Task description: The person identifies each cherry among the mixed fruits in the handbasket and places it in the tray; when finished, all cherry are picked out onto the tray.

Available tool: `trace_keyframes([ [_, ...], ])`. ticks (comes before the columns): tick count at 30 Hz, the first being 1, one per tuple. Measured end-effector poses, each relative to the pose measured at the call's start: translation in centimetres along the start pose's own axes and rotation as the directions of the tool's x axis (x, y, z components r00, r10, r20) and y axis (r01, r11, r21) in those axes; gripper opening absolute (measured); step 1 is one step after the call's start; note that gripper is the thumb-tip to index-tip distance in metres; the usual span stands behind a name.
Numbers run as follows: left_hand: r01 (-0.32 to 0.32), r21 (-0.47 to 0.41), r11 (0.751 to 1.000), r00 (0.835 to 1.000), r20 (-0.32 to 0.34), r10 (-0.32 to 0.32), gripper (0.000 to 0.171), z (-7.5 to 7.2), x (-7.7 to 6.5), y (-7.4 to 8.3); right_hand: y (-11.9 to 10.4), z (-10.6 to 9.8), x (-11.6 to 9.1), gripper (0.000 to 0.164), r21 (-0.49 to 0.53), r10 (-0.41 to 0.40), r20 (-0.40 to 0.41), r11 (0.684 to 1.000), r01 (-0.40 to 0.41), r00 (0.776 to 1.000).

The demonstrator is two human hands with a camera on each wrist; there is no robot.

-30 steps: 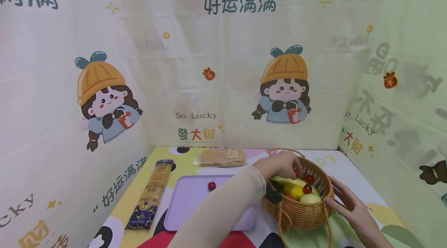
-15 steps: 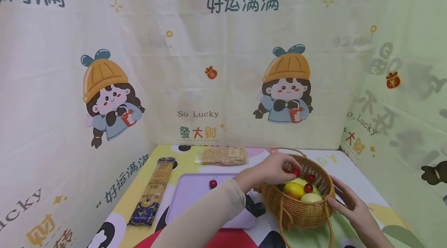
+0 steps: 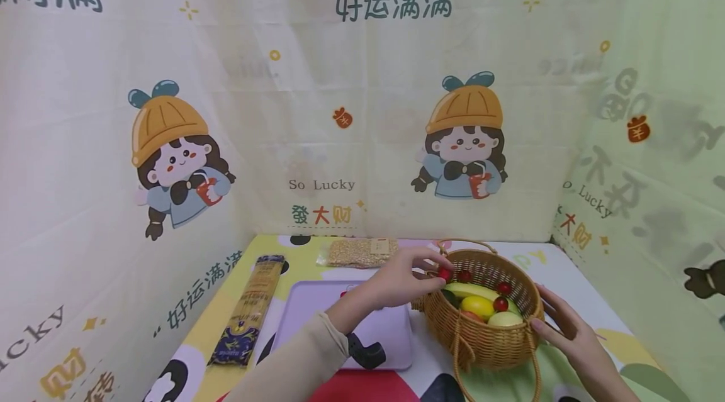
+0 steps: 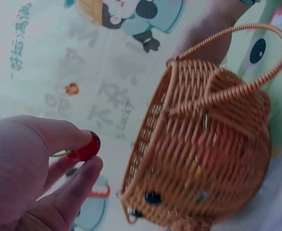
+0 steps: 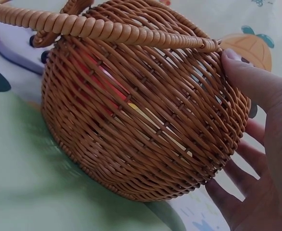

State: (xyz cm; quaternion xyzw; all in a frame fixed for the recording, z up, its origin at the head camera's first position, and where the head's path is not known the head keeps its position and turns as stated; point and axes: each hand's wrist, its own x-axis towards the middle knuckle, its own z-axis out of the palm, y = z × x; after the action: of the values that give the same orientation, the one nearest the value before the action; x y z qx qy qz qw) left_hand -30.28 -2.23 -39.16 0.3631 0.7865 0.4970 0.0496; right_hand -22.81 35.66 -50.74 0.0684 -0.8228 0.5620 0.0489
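My left hand [image 3: 404, 279] pinches a red cherry [image 4: 87, 147] by thumb and fingertips, its green stem pointing back toward the palm. In the head view this cherry is right at the left rim of the wicker basket [image 3: 493, 348]. My right hand [image 5: 263, 144] holds the basket's right side, thumb at the rim and fingers spread along the wall. Inside lie a banana [image 3: 472, 290], a lemon [image 3: 477, 307], a pale round fruit [image 3: 505, 318] and several more cherries [image 3: 503, 288]. A dark fruit sits partly hidden at the left.
A lilac tray [image 3: 306, 320] lies left of the basket, partly under my left arm; a cherry on it is mostly hidden. Farther left is a pack of spaghetti [image 3: 246, 314]. A bag of pale kernels [image 3: 357, 252] lies at the back. The basket's handles [image 3: 535, 370] hang outward.
My left hand has drawn left from over the basket's inside to its left rim, carrying the cherry. My right hand stays at the basket's right side.
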Motion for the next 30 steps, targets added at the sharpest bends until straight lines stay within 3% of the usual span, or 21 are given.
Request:
trace_keyframes([
  [9,0.099,-0.072,0.992,0.985,-0.136,-0.108,0.026,-2.5,-3.4,-2.7,-0.2,0.1,-0.2,0.072,0.014,0.002,0.000,1.000,-0.002,1.000],
  [14,0.109,-0.120,0.987,0.976,-0.173,-0.129,0.027,-3.9,-5.5,-4.8,-0.2,0.2,-0.2,0.072,0.006,0.011,-0.005,1.000,-0.011,1.000],
  [19,0.136,-0.103,0.985,0.964,-0.216,-0.155,0.027,-5.3,-7.6,-6.6,-0.4,0.3,-0.1,0.071,0.003,0.013,-0.003,1.000,-0.013,1.000],
  [24,0.200,-0.087,0.976,0.937,-0.273,-0.216,0.027,-6.6,-9.4,-8.0,-0.3,0.3,-0.1,0.071,0.006,0.012,-0.003,1.000,-0.012,1.000],
  [30,0.257,-0.068,0.964,0.880,-0.395,-0.263,0.028,-7.8,-11.1,-10.4,-0.2,0.3,-0.2,0.071,0.008,0.005,-0.010,1.000,-0.005,1.000],
])
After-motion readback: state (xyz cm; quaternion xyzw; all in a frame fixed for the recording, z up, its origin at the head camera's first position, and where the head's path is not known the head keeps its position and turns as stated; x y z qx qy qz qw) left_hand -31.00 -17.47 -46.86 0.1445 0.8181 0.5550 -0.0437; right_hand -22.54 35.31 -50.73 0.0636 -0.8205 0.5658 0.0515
